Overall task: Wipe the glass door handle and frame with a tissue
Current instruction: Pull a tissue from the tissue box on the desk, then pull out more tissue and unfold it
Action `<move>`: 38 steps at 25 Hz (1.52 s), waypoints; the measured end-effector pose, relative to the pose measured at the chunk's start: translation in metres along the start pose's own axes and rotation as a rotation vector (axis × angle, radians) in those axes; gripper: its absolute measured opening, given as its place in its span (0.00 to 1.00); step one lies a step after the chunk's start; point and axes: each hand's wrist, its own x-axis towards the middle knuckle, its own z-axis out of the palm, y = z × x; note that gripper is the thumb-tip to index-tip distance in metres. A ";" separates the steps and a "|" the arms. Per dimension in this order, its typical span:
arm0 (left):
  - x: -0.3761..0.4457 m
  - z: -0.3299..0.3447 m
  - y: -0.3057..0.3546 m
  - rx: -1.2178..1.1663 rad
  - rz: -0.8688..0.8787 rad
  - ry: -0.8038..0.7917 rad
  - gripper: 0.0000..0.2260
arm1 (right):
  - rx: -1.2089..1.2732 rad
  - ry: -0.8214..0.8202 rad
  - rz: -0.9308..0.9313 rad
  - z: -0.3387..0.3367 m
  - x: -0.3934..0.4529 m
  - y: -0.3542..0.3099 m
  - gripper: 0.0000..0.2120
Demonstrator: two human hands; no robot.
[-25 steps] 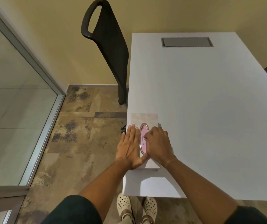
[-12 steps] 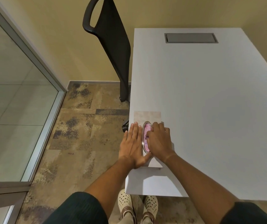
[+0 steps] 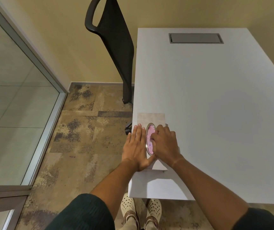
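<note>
A beige tissue box [image 3: 150, 118] lies flat at the near left corner of the white table [image 3: 215, 105]. Its oval, metal-rimmed opening shows pink tissue [image 3: 149, 132]. My left hand [image 3: 136, 145] presses flat on the left side of the box, fingers straight. My right hand [image 3: 165, 143] covers the right side, and its curled fingertips reach into the opening and pinch the pink tissue. The glass door [image 3: 8, 97] with its grey metal frame [image 3: 50, 117] stands to the left. The door's handle is out of view.
A black mesh chair [image 3: 116, 39] stands against the yellow wall by the table's left edge, its caster [image 3: 128, 129] just beyond my left hand. A grey cable hatch [image 3: 196, 38] sits at the table's far end. Patterned carpet lies between door and table.
The right fingertips have curled further into the oval opening. The left hand stays flat on the box, and the view has shifted slightly.
</note>
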 end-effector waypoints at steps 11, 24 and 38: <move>-0.001 0.002 0.000 -0.023 -0.001 0.039 0.45 | 0.167 0.153 0.032 -0.013 0.000 0.007 0.14; -0.001 0.001 -0.002 -0.017 0.007 0.021 0.50 | 0.713 0.465 0.092 -0.049 0.018 0.025 0.01; 0.002 -0.089 0.009 -0.792 -0.144 0.430 0.31 | 1.360 0.193 0.372 -0.080 0.026 0.025 0.12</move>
